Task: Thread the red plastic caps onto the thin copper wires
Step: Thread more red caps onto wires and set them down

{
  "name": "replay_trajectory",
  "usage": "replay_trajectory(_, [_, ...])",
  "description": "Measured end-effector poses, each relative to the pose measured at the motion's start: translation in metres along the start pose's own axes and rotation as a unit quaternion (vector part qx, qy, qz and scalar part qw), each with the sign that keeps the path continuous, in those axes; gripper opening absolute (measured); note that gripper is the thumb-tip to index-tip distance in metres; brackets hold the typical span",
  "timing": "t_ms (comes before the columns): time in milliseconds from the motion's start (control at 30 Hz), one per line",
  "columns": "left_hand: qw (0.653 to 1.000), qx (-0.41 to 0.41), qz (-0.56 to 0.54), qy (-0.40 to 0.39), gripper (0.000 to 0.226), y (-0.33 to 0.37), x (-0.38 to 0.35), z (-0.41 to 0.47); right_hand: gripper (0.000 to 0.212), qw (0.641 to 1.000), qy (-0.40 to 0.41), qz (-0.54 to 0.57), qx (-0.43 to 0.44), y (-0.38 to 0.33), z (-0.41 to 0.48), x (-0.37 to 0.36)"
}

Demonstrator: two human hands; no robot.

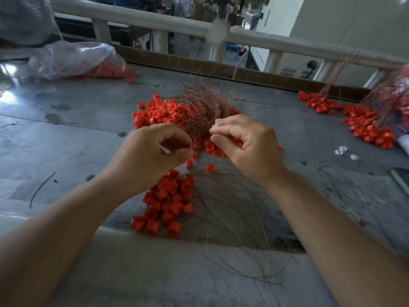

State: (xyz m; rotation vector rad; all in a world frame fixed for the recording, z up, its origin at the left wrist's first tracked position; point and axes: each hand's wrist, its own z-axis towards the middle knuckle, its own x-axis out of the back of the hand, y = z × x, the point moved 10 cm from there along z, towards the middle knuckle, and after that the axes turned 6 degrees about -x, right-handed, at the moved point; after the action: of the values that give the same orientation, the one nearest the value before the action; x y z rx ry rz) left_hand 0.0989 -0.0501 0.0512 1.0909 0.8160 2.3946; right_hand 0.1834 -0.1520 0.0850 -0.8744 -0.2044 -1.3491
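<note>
The left hand [152, 151] was held above the middle of the tabletop [66, 134]. Its fingers [177, 134] were curled, and a single red cap [188, 145] was pinched between thumb and forefinger. The right hand [245, 149] was positioned just beside it at 3 o'clock, not touching it. Its thumb and forefinger were closed on a thin copper wire [217, 122], the short end of which projected above the fingertips; the remaining fingers were curled. Whether the wire had entered the cap could not be determined.

A tangled wire bundle [203, 105] was located at 12 o'clock from the hands, lying partly on a pile of loose caps [159, 111] that extended toward 11 o'clock. A few single caps were scattered between and below the hands.

A near heap of caps [170, 200] was located at 6 o'clock from the left hand. From it, long wires [232, 229] were fanned out toward 5 o'clock and over the near edge of the tabletop.

A far heap of caps [365, 125] was positioned at 2 o'clock, well apart, with wires rising from it toward the right edge of the view. A clear plastic bag [73, 58] holding more caps was placed at 10 o'clock. Small white pieces [345, 151] were located at 3 o'clock. A white railing [155, 21] was fitted beyond the far edge of the tabletop.
</note>
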Motion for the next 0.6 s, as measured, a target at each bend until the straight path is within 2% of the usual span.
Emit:
replay_trajectory(100, [1.000,0.003,-0.001,-0.001,0.028,-0.002,0.001,0.000,0.007,0.998,0.025,0.059,-0.011,-0.002,0.000,0.008])
replay_trajectory(233, [0.999,0.022,-0.032,0.004,0.031,-0.008,0.002,0.001,0.026,0.985,0.044,0.150,-0.077,0.009,0.002,0.019])
replay_trajectory(333, [0.999,0.021,-0.048,0.008,0.035,-0.007,0.005,0.002,0.018,0.973,0.081,0.204,-0.070,0.011,0.004,0.035])
replay_trajectory(500, [0.993,0.043,-0.105,0.015,0.040,-0.010,0.005,0.001,0.026,0.967,0.153,0.194,-0.058,0.012,0.008,0.065])
replay_trajectory(600, [0.991,0.053,-0.118,0.020,0.039,-0.011,0.006,0.001,0.016,0.961,0.164,0.209,-0.079,0.017,0.008,0.076])
